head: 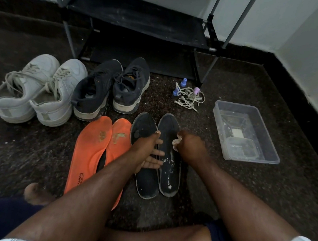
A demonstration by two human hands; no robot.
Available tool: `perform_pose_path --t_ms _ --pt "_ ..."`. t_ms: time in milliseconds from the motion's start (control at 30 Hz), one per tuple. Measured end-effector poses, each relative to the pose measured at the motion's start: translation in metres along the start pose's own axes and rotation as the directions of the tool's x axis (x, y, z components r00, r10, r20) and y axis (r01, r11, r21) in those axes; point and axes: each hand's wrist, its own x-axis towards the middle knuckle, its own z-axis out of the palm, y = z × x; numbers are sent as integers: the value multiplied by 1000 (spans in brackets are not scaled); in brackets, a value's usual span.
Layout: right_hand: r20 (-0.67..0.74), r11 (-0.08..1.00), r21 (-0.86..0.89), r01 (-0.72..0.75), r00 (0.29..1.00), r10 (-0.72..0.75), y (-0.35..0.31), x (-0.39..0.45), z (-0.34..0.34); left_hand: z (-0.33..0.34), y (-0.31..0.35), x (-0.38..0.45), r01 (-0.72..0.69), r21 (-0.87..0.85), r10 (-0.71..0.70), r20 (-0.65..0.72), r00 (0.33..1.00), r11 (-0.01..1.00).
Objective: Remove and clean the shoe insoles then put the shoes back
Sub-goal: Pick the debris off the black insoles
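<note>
We observe a dark speckled stone floor (224, 190) meeting pale walls (311, 33) above a black skirting band (296, 77). A black shelving rack (142, 25) on grey metal legs stands against the rear wall. Lighting is dim and even.

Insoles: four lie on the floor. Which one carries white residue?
The dark insole farthest right, beside the right hand. White flecks run along it; its dark partner and the two orange insoles show none.

Insoles (129, 152) before shoes (72, 89); tub (247, 134) right, perhaps holding water.
</note>
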Motion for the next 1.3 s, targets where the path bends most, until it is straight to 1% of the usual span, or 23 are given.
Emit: perform_pose_path --t_ms 133,233,300,367,467,500,533,600,633,700,733,833,900,1000,1067,1100,1167,1200,1300 --pt "-37 1000 -4 18 999 -18 0 7 6 -1 4 -3 -40 -3 40 -50 998 999" --pt "-4 1000 -1 4 1000 -4 1 7 3 -1 5 -7 -51 10 51 -63 997 999" --pt "42 997 67 -35 999 32 5 5 0 -2 5 -11 -48 28 49 -63 997 998" --pt "50 992 119 -45 998 39 10 3 -3 -1 5 -17 -42 49 45 -58 997 998" --pt "59 954 287 -86 996 71 14 -4 -7 0 5 -29 -35 89 39 -42 998 995" --pt "67 959 275 -72 996 55 14 -6 -9 0 5 -33 -39 113 43 -40 998 993" --pt "66 972 235 -22 998 7 14 -7 -10 0 6 -38 -44 138 50 -42 998 989" --pt "104 995 49 90 990 -95 12 -7 -10 -2 5 -45 -46 181 54 -38 998 982" --pt "143 993 -17 118 983 -114 9 -8 -11 -4 3 -48 -45 195 51 -27 998 980" --pt "186 983 -91 156 973 -137 6 -8 -9 -7 -4 -52 -37 187 40 -11 999 982" --pt "171 982 -94 167 974 -149 6 -7 -7 -8 -9 -52 -26 166 29 -16 999 986" --pt "134 991 -48 126 984 -118 4 -9 -8 -5 -21 -50 0 101 1 -17 1000 995" --pt "68 995 15 96 993 -97 6 -9 -12 1 -25 -46 22 76 -22 2 1000 997" --pt "-12 994 90 57 998 -57 10 -11 -27 8 -24 -40 15 72 -16 20 1000 997" --pt "1 994 91 62 998 -62 15 -11 -36 9 -22 -35 4 64 -6 23 1000 998" --pt "34 995 67 76 996 -79 17 -11 -40 9 -21 -33 3 63 -4 26 1000 998" --pt "94 991 7 134 986 -134 19 -13 -43 9 -22 -29 14 62 -16 26 1000 998" --pt "99 988 -10 156 983 -154 19 -15 -43 9 -22 -27 21 69 -23 28 999 997" --pt "32 985 21 172 984 -173 18 -20 -32 8 -25 -22 32 89 -35 35 999 996"
